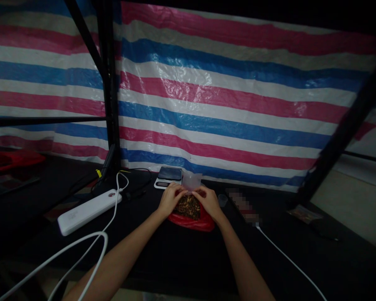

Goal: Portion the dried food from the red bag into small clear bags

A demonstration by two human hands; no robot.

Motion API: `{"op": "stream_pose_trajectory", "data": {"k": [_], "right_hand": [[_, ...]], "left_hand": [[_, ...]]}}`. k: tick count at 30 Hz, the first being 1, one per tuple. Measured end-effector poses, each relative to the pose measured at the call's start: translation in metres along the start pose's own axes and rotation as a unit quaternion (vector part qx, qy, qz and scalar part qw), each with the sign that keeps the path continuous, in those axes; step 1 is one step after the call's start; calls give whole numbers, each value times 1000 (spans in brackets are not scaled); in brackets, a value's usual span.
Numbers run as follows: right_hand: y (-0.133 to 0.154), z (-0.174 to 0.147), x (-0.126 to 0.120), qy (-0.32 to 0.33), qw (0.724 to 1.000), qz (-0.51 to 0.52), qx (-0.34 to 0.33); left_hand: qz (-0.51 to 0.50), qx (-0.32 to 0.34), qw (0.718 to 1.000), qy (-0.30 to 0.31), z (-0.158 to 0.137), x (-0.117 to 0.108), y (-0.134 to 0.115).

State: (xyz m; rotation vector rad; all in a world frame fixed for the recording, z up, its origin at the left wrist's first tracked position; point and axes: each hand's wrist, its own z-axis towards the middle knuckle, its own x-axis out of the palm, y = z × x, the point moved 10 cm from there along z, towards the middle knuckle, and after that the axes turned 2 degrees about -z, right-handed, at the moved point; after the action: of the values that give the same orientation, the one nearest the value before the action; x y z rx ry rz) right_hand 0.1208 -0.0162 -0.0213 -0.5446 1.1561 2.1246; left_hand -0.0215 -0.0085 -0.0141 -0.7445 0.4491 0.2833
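Note:
My left hand (pixel 171 198) and my right hand (pixel 209 201) pinch the edge of a small clear plastic bag (pixel 191 181) between thumbs and fingers, close together. The bag stands up from the fingertips, pale and see-through. Below it, a red plastic bag (pixel 192 223) lies spread on the black table, holding a heap of small brown and yellowish pieces (pixel 188 206), too small to name. A digital scale (pixel 169 175) with a dark platform sits just behind my left hand. Right of my right hand is a small clear cup (pixel 222 200).
A white power bank (pixel 89 212) with a white cable lies at left. A phone (pixel 242 205), its screen blurred, is plugged into another cable at right. Beyond it lies a small clear packet (pixel 304 214). Black metal posts (pixel 109 83) and a striped tarp (pixel 219 104) stand behind the table.

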Motion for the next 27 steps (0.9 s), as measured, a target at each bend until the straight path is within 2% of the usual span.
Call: {"op": "stream_pose_trajectory", "data": {"k": [9, 15, 21, 27], "right_hand": [[-8, 0, 0, -7, 999, -41, 19], [4, -2, -3, -7, 999, -45, -1], [12, -3, 4, 13, 999, -25, -27], [3, -2, 8, 23, 1000, -6, -13]], "left_hand": [[24, -2, 999, 32, -1, 7, -3], [16, 11, 1000, 23, -1, 6, -8], [-34, 18, 997, 64, -2, 13, -9], [-88, -13, 994, 64, -1, 18, 3]]}}
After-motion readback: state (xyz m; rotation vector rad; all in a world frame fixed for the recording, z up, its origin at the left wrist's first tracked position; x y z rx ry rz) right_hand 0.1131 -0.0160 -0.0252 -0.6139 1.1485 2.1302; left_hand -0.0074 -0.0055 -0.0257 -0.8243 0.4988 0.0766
